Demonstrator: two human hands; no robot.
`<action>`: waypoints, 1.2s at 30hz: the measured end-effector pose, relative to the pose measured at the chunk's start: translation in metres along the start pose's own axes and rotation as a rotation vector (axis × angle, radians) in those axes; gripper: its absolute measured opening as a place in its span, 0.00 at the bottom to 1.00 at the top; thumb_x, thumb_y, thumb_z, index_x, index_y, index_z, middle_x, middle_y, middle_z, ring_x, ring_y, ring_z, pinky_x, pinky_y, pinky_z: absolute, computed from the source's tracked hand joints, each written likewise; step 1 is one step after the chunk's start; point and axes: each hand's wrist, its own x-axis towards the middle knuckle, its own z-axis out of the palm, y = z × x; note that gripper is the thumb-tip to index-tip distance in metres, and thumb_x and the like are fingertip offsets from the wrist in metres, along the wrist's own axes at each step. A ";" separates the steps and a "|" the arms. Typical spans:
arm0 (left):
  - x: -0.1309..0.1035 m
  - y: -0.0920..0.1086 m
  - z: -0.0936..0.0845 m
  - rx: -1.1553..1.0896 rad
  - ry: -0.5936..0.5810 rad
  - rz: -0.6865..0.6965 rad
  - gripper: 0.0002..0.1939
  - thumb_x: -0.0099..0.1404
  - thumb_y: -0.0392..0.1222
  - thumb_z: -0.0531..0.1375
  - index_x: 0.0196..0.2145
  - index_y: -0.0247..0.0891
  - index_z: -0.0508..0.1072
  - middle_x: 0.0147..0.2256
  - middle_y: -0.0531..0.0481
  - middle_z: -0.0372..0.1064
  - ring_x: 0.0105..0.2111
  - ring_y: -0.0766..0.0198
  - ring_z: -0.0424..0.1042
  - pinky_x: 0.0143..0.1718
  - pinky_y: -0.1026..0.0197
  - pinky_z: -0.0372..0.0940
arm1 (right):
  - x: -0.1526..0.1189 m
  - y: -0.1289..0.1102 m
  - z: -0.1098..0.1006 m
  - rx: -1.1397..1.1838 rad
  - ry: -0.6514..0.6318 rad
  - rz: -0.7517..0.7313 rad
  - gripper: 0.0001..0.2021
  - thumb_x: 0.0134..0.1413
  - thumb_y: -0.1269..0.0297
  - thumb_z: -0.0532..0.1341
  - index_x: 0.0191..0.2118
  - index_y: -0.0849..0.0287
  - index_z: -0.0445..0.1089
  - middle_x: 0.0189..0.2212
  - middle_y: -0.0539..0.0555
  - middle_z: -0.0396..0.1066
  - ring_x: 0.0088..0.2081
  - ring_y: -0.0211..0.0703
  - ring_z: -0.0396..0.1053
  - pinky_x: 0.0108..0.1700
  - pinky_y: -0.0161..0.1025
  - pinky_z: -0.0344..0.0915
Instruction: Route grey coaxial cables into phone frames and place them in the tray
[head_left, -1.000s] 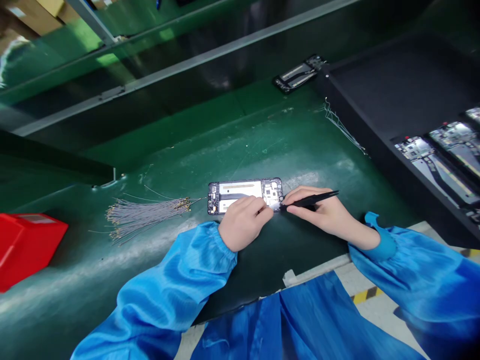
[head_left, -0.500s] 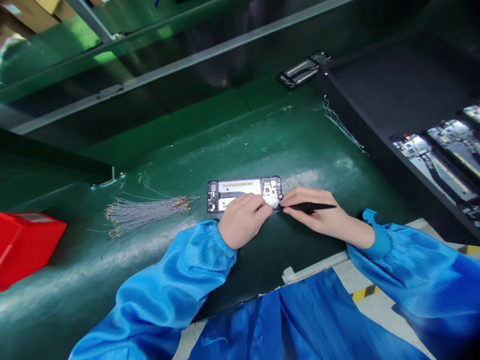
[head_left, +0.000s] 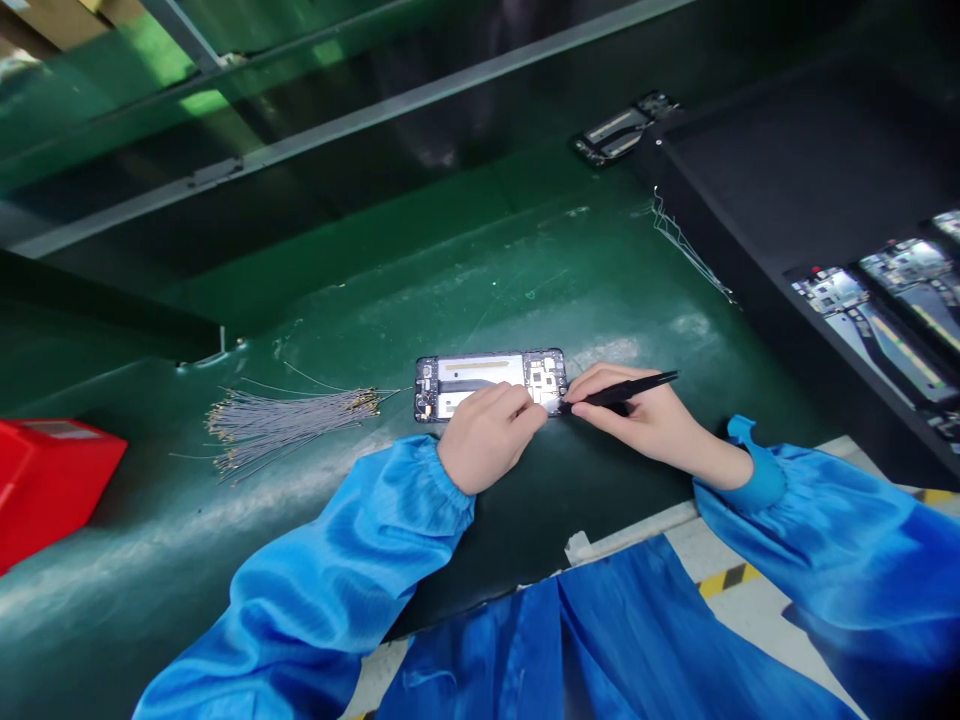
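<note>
Right hand grips re-tilted tweezers; left hand curls on open phone, hold unclear; we judge same step continues.

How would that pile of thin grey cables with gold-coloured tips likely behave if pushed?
The pile of thin grey cables with gold-coloured tips would probably splay rather than slide as one, since no tie shows around it. Each strand looks light and bendy, being so thin. Rolling seems unlikely, as it lies spread out on the green tabletop.
</note>
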 end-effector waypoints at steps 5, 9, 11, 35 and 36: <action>0.000 0.000 0.001 -0.003 -0.007 0.002 0.13 0.64 0.36 0.48 0.27 0.37 0.69 0.26 0.51 0.62 0.27 0.66 0.59 0.29 0.63 0.55 | -0.003 -0.001 0.002 -0.038 -0.026 -0.068 0.04 0.53 0.68 0.57 0.34 0.57 0.68 0.33 0.54 0.69 0.36 0.41 0.67 0.38 0.40 0.66; 0.000 -0.001 0.001 -0.014 -0.025 0.000 0.13 0.65 0.37 0.48 0.27 0.37 0.69 0.26 0.50 0.62 0.28 0.65 0.59 0.29 0.63 0.56 | -0.006 0.000 0.004 -0.111 -0.053 -0.214 0.05 0.54 0.71 0.56 0.36 0.56 0.67 0.34 0.54 0.69 0.36 0.41 0.67 0.38 0.40 0.66; 0.000 -0.002 0.001 -0.041 -0.038 -0.004 0.13 0.65 0.37 0.48 0.28 0.36 0.69 0.26 0.50 0.63 0.29 0.64 0.60 0.30 0.63 0.57 | -0.005 0.000 0.003 -0.126 -0.062 -0.256 0.06 0.54 0.71 0.56 0.37 0.57 0.67 0.34 0.54 0.68 0.36 0.40 0.67 0.38 0.40 0.65; -0.004 -0.001 0.003 -0.330 0.011 -0.084 0.12 0.65 0.36 0.48 0.37 0.36 0.71 0.28 0.48 0.64 0.30 0.65 0.63 0.33 0.62 0.62 | 0.030 0.011 -0.003 -0.437 -0.278 -0.222 0.12 0.49 0.69 0.56 0.42 0.56 0.59 0.48 0.60 0.57 0.50 0.53 0.53 0.47 0.50 0.57; -0.006 -0.001 0.003 -0.343 0.015 -0.076 0.12 0.64 0.35 0.49 0.37 0.35 0.71 0.28 0.48 0.64 0.30 0.65 0.63 0.33 0.62 0.62 | 0.031 0.012 -0.003 -0.427 -0.282 -0.218 0.12 0.49 0.69 0.57 0.42 0.56 0.58 0.48 0.60 0.57 0.51 0.53 0.52 0.47 0.50 0.57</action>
